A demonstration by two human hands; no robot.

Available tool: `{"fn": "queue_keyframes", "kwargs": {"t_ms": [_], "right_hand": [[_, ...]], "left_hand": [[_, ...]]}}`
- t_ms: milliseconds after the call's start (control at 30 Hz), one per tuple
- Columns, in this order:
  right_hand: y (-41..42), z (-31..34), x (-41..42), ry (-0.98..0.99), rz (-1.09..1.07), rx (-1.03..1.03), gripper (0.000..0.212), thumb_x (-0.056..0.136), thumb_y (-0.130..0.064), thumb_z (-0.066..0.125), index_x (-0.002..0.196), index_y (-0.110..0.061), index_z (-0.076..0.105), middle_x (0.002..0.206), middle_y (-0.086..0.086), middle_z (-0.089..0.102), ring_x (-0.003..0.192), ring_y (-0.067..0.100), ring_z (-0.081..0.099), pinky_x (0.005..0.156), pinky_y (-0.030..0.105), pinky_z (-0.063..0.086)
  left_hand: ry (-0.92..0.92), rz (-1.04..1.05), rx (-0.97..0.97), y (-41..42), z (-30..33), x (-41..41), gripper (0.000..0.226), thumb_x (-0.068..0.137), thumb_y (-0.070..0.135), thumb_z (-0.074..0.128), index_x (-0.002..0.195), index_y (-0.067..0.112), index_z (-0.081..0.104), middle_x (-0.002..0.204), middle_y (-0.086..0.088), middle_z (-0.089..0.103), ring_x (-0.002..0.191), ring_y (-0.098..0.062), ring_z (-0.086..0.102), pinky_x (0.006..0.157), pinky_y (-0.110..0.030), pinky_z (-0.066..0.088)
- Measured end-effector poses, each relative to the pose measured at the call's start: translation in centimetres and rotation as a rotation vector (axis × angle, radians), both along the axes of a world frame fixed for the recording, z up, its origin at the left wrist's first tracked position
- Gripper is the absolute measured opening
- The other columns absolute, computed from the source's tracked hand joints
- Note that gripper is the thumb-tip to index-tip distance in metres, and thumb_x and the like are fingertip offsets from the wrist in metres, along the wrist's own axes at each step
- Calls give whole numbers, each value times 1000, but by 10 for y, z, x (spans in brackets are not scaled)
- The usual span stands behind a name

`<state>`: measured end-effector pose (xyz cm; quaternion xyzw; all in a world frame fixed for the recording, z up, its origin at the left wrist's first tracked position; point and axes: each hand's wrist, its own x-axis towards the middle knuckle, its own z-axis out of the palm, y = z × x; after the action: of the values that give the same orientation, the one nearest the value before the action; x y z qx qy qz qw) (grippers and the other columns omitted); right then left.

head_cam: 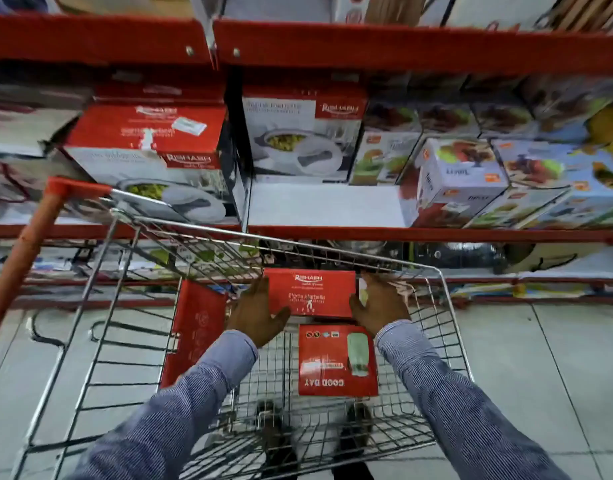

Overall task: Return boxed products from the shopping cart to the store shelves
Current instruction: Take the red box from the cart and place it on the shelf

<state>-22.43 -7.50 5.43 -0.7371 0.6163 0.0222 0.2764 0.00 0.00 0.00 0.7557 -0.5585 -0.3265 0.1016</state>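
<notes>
**Boxed casserole in cart, flanked by both hands, empty shelf slot straight ahead and above**

1. Red-framed metal store shelving (402,46), several tiers, facing the person. On the middle tier, a bare white patch of shelf board (326,206) lies to the right of the central upright, in front of a matching red-and-white casserole carton (303,131) and left of a cluster of pale chopper boxes (461,178). A second, tilted carton of the same make (149,157) stands left of the upright.

2. Chrome wire shopping cart (100,306) with orange handle, drawn up against the shelving.

3. Red rectangular cardboard box marked Rishabh (310,292), the piece in hand. It lies at the far end of the basket, long axis running left to right across the person, top face up. The bare shelf patch sits directly beyond and above it, so the likely move is a lift up and forward.

4. Red carton printed "Good Day" (338,360), flat on the cart floor, just nearer than item 3. A further red box (194,334) stands on edge at the left wall.

5. Left hand (258,315), fingers spread, palm against the box's left end. Right hand (379,303), likewise splayed, against the right end. Both equally near; the box is pressed between them, whether lifted cannot be told.
</notes>
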Motion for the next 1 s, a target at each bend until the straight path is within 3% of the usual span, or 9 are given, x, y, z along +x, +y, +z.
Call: {"fn": "queue_keyframes", "kwargs": {"t_ms": [100,200,367,433,533,667,733,833,1000], "right_hand": [[-6,-19,3,-66,-109,204,41,91,-28,52,127,-9,54,117,14,67,108,32,63,90,33,46],[-7,-29,7,-119,-232,364,24,90,-30,50,96,-12,63,102,15,68,90,29,64,76,29,46],[-13,-42,3,-235,-364,398,25,82,-25,48,78,-13,69,93,13,72,89,30,67,84,38,53],[-12,-36,-1,-284,-388,369,25,83,-22,48,75,-12,69,88,11,72,88,29,66,79,36,53],[-9,-14,-4,-353,-424,321,26,86,-24,49,79,-17,74,81,-1,70,74,12,61,62,22,42],[-10,20,-7,-444,-469,187,22,81,-33,54,80,-31,75,85,4,77,79,23,69,80,37,55],[-12,43,-7,-466,-465,140,20,77,-40,56,73,-37,75,76,0,77,76,24,71,80,41,57],[-18,76,-8,-520,-432,72,27,79,-43,58,76,-24,77,77,7,77,77,28,73,75,38,58],[-30,128,-10,-535,-375,-74,26,82,-34,62,63,-21,75,72,5,77,73,26,73,80,43,59]], "left_hand": [[142,207,75,-9,-10,0,65,83,42,67,135,5,52,132,-18,64,121,-37,61,101,-43,49],[325,352,241,-15,-10,-2,51,90,20,69,135,2,53,136,-18,62,127,-36,58,107,-40,43],[537,540,257,-13,-11,0,43,89,9,69,129,-1,57,125,-14,65,113,-27,60,102,-34,41],[543,558,228,-11,-5,3,43,85,16,72,124,0,62,123,-15,68,110,-29,62,103,-37,46],[568,575,173,-7,6,12,60,67,34,76,121,9,68,122,-12,72,112,-33,66,109,-47,47],[531,581,-2,5,35,26,38,62,47,72,94,26,76,108,-2,78,102,-29,71,103,-49,51],[502,599,-73,12,80,19,42,69,47,71,101,22,77,101,-2,80,95,-26,73,96,-44,55],[386,616,-242,19,130,12,27,86,32,71,106,15,76,94,-2,76,84,-18,68,75,-22,48],[257,637,-431,20,186,11,30,88,34,71,108,13,78,95,-6,78,85,-22,68,84,-29,50]]}}
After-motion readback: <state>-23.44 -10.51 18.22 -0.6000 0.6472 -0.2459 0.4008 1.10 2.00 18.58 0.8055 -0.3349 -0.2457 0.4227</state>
